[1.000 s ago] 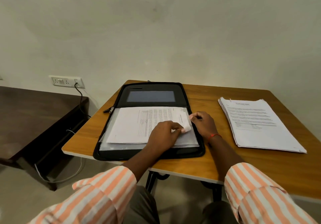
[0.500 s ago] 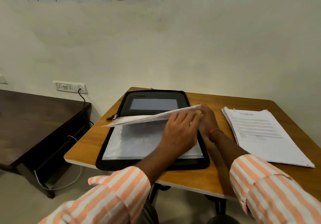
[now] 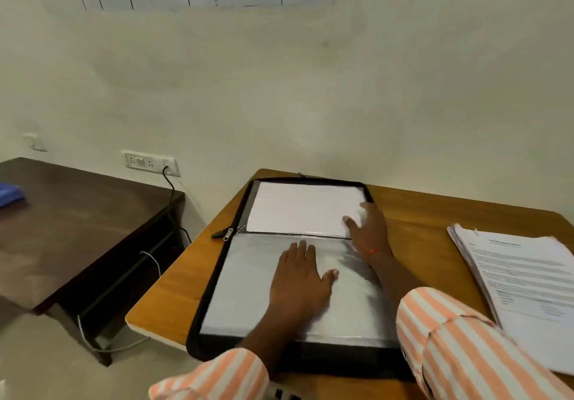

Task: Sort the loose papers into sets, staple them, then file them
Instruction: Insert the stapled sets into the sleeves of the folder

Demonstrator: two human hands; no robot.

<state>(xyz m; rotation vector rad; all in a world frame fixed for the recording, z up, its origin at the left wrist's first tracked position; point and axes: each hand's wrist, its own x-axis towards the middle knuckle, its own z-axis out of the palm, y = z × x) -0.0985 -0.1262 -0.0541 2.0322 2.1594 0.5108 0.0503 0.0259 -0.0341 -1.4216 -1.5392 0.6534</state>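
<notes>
Now left hand (image 3: 299,278) lies flat, fingers straight, on glossy plastic sleeve (image 3: 248,281); right hand (image 3: 369,228), fingers spread, over white sheet (image 3: 298,207)

An open black folder (image 3: 214,278) lies on the wooden table (image 3: 174,294). The left hand (image 3: 299,281) rests flat on its near sleeve; the right hand (image 3: 368,228) touches the far white page (image 3: 298,207). A paper stack (image 3: 525,287) sits right.
</notes>
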